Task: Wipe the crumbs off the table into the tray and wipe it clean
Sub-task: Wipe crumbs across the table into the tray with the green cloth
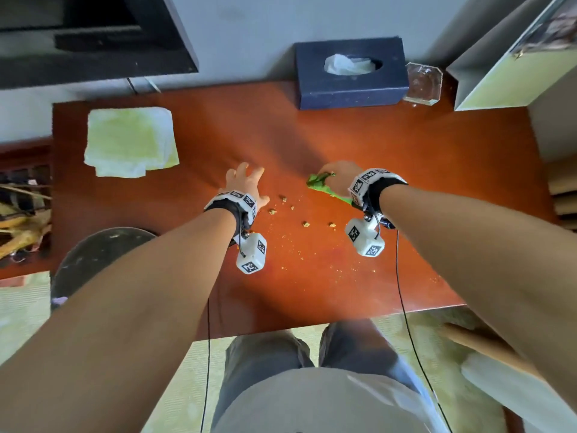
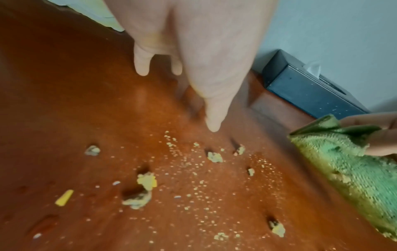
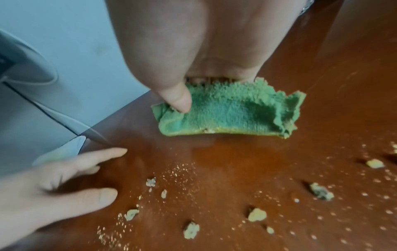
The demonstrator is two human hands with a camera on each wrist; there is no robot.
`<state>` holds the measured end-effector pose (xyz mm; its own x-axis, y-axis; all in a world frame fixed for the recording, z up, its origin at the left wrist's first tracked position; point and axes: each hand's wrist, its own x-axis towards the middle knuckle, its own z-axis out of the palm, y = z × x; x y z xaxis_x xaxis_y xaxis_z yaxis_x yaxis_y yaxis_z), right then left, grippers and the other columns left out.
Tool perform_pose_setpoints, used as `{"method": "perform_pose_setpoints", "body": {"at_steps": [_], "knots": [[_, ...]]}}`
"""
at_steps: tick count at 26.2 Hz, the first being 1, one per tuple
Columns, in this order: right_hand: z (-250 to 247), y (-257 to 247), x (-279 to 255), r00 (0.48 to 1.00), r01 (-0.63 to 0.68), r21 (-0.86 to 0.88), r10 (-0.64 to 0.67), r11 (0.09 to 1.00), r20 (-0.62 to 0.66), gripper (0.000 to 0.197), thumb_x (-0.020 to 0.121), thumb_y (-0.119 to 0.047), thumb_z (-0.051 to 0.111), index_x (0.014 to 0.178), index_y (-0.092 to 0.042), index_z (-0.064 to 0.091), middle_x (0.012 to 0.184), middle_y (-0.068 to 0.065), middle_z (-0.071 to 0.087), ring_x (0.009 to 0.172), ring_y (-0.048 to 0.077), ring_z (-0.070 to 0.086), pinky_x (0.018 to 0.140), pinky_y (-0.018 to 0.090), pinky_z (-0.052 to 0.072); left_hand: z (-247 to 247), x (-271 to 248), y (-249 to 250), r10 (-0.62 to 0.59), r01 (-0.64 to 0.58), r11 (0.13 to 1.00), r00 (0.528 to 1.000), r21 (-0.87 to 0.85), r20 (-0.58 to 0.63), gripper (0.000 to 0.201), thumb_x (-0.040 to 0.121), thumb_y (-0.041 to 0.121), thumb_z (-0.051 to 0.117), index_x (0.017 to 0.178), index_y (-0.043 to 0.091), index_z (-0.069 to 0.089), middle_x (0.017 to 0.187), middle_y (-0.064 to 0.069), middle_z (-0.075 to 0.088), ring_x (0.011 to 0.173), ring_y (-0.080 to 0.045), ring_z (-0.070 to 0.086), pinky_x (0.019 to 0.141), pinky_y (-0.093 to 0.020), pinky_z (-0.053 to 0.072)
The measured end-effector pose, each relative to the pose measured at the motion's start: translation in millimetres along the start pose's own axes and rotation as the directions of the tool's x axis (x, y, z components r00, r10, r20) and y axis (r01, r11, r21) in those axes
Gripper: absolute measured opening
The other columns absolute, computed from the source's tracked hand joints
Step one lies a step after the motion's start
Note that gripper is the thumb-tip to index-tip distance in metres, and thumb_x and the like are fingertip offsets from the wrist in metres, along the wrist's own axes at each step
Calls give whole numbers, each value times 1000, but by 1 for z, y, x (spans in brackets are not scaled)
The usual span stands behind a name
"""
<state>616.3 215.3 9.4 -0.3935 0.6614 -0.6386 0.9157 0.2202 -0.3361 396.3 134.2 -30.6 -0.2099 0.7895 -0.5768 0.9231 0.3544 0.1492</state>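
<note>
Crumbs [image 1: 304,224] dot the table [image 1: 406,170]; right hand [image 1: 340,178] fingers clutch green cloth [image 1: 320,182]; left hand [image 1: 245,185] fingers spread, released.

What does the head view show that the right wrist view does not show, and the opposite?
Only the head view shows the navy tissue box, the clear glass dish beside it, the folded pale yellow-white cloth at the table's far left, and both forearms with wrist cameras.

Only the right wrist view shows the thumb pressing on the green cloth, and crumbs stuck along the cloth's lower edge.

Both show the right hand gripping the green cloth, the left hand open with spread fingers, and crumbs on the reddish-brown table.
</note>
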Motion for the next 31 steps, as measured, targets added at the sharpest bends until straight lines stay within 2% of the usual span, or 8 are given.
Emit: {"method": "perform_pose_setpoints", "body": {"at_steps": [4,7,13,18,21,25,28,31], "knots": [[3,-8,19,978,-141,154,162,978,-131,47,91,-4,40,124,-30,60,113,6,64,87,26,65,72,36,59,9,-5,-22,-16,16,1000,999,-23,38,74,88,39,65,149,41,24,162,3,0,146,-29,3,107,-64,30],[15,-25,37,965,-201,186,227,962,-131,55,88,-4,41,130,-36,57,125,6,60,97,27,63,81,32,56,16,-3,-34,17,-19,999,999,45,37,78,89,44,64,149,48,15,162,8,-7,148,-28,-4,108,-69,23],[40,-63,44,1000,21,-88,-22,996,-10,55,92,-2,40,133,-35,56,130,-6,58,112,24,59,91,38,54,18,1,-39,44,-45,998,999,45,31,80,87,48,66,148,51,13,161,9,-7,148,-29,-6,107,-72,19],[65,-66,19,968,177,-247,-123,953,220,58,89,3,41,127,-35,62,126,-9,62,108,19,61,90,37,54,12,-2,-39,45,-45,999,999,-2,20,77,86,43,70,148,44,24,162,8,1,149,-28,-1,107,-72,20],[67,-66,10,931,228,-311,-113,923,347,58,86,3,42,127,-33,62,133,-7,60,115,19,59,97,36,50,8,-7,-42,65,-71,994,995,-89,-73,60,80,37,76,133,31,48,154,3,26,143,-24,19,106,-65,29],[44,-82,11,977,121,-195,-82,973,196,44,91,-5,45,127,-23,64,135,0,58,121,23,54,100,33,45,3,-14,-61,46,-60,993,988,-97,-146,5,89,22,65,93,24,67,118,1,52,120,-22,46,93,-45,43],[36,-102,20,995,84,-113,-77,990,68,37,96,-14,48,128,-21,62,129,4,61,115,26,57,94,36,49,-1,-17,-86,-45,31,990,994,-137,-100,14,90,12,53,82,24,50,94,0,46,84,-20,45,72,-32,42],[36,-119,29,999,51,-109,-52,993,-5,46,92,-3,40,127,-23,61,116,5,65,97,26,63,82,36,56,2,-24,-106,-54,46,989,997,-141,-58,25,84,-1,46,64,14,46,89,1,49,78,-16,44,53,-24,28]]}}
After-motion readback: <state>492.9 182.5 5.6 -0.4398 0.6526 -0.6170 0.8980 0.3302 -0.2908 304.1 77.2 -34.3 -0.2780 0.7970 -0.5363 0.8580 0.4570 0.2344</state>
